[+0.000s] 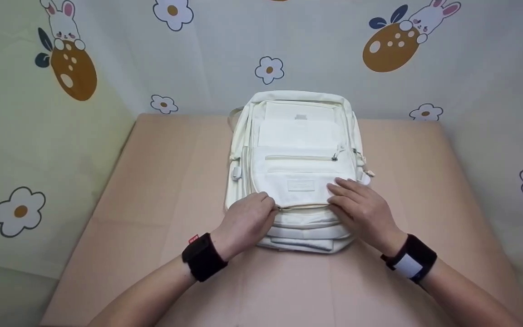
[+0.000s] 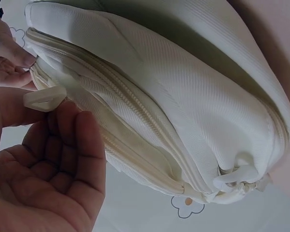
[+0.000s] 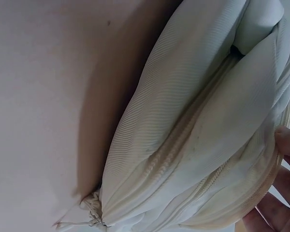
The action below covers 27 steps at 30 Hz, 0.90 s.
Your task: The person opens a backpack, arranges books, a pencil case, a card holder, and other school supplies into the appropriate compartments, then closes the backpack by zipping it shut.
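Note:
A cream backpack [image 1: 298,134] lies on its back on the table, its front pockets facing up and its bottom end toward me. My left hand [image 1: 250,213] is at the lower left of the front pocket. In the left wrist view, its thumb and curled index finger pinch a pale zipper pull [image 2: 46,99]. Across the pocket, my right hand [image 1: 366,209] grips the lower right edge. The right wrist view shows its thumb [image 3: 286,141] on one side of the tan-trimmed pocket edge [image 3: 261,195] and the other fingers on the far side.
The tan table [image 1: 166,181] extends around the backpack. Behind and beside it hangs a pale curtain [image 1: 225,45] printed with flowers and rabbits. Another zipper [image 1: 298,157] crosses the backpack's front. A loose zipper pull [image 2: 234,179] hangs at the bag's side.

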### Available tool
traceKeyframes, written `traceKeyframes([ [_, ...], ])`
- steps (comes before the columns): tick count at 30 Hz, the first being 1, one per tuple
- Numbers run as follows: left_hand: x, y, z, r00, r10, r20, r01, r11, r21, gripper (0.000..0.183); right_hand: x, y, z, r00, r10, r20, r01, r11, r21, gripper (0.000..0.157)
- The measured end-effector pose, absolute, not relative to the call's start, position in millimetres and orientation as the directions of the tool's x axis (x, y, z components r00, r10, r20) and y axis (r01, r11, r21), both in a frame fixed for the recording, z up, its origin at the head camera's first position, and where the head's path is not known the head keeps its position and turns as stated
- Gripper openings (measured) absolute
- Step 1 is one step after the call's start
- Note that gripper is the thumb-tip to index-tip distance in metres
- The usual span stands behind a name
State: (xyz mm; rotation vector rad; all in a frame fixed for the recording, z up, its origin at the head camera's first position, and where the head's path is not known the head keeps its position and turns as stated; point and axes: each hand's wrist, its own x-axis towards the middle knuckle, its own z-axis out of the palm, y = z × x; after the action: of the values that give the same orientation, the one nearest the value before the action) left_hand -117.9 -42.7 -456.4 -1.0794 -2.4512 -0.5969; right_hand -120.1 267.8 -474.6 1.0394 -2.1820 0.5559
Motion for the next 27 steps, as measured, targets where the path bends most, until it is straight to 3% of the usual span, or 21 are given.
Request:
traceKeyframes([
  [12, -117.0, -46.2, -454.7, -0.639, 0.590, 0.494, 0.753, 0.609, 0.247, 0.007, -124.4, 290.1, -468.9, -0.483, -0.504, 0.716, -0.794, 0.598, -0.115, 0.033],
  [27, -115.3, -43.5, -455.2, -0.641, 0.587, 0.495, 0.754, 0.601, 0.264, 0.007, -127.8, 297.5, -480.1, -0.497, -0.533, 0.685, -0.789, 0.605, -0.102, 0.036],
])
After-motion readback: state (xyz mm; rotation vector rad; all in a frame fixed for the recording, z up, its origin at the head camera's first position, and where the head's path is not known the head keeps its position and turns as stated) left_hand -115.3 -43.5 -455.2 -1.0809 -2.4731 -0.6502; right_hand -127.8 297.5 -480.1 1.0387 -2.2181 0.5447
